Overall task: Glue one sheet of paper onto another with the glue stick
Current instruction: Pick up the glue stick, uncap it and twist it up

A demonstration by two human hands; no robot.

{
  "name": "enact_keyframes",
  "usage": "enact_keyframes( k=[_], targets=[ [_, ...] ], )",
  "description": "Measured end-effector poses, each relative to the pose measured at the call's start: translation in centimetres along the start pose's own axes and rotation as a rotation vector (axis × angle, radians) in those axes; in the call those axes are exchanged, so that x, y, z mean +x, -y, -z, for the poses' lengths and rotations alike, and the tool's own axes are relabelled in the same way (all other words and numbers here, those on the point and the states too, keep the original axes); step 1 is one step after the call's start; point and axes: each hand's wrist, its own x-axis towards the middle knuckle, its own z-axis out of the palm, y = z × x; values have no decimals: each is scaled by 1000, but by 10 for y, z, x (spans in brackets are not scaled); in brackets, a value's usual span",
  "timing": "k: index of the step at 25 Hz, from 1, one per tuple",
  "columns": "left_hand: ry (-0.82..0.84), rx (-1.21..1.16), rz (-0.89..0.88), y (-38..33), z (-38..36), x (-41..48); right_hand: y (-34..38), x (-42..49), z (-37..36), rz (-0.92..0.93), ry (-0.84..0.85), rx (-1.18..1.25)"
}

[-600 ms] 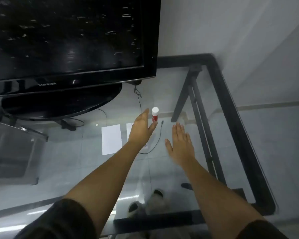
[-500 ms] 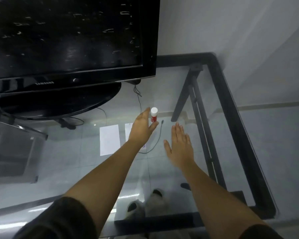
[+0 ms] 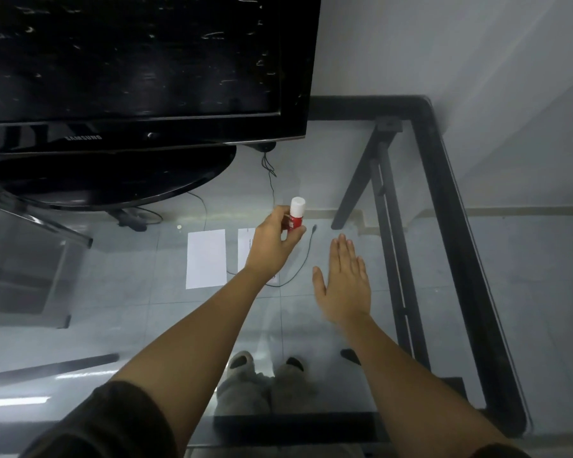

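A red glue stick with a white cap stands upright on the glass table. My left hand is wrapped around its red body, thumb on the right side. Two white paper sheets lie side by side on the glass: the left sheet is fully in view, and the right sheet is mostly hidden under my left hand and wrist. My right hand hovers flat to the right of them, fingers straight and together, holding nothing.
A black TV on an oval stand fills the back left. A thin black cable curls across the glass between my hands. The table's black frame runs along the right edge. Feet in slippers show through the glass.
My left hand has closed its fingers around the glue stick, which it was only touching before. My right hand has stayed flat in about the same place.
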Motion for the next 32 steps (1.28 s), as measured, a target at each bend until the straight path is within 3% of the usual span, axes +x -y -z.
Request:
enact_keyframes(
  k=[4, 7, 9, 12, 15, 19, 22, 24, 27, 30, 32],
  targets=[
    [-29, 17, -16, 2, 10, -11, 2, 0, 3, -6, 9, 10],
    [-36, -99, 56, 1, 23, -19, 4, 1, 13, -9, 77, 47],
    [-39, -149, 52, 1, 32, -24, 8, 8, 30, -87, 73, 267],
    [5, -119, 20, 0, 44, -25, 22, 27, 67, -255, -65, 789],
    [61, -111, -15, -1, 49, -23, 41, 38, 94, -205, 17, 1027],
    [104, -44, -110, -1, 53, -22, 52, 40, 98, -94, 63, 1003],
    [122, -35, -115, 5, 57, -22, 50, 47, 94, -110, 65, 1070],
    [106, -45, -71, 14, 62, -23, 47, 54, 92, -173, -25, 1101],
    [72, -68, 36, 27, 72, -23, 42, 70, 87, -161, -188, 945],
    [57, -57, 44, 33, 78, -21, 47, 85, 72, 2, -128, 693],
    [31, -66, 33, 33, 80, -21, 50, 93, 62, 15, -77, 603]
  ],
)
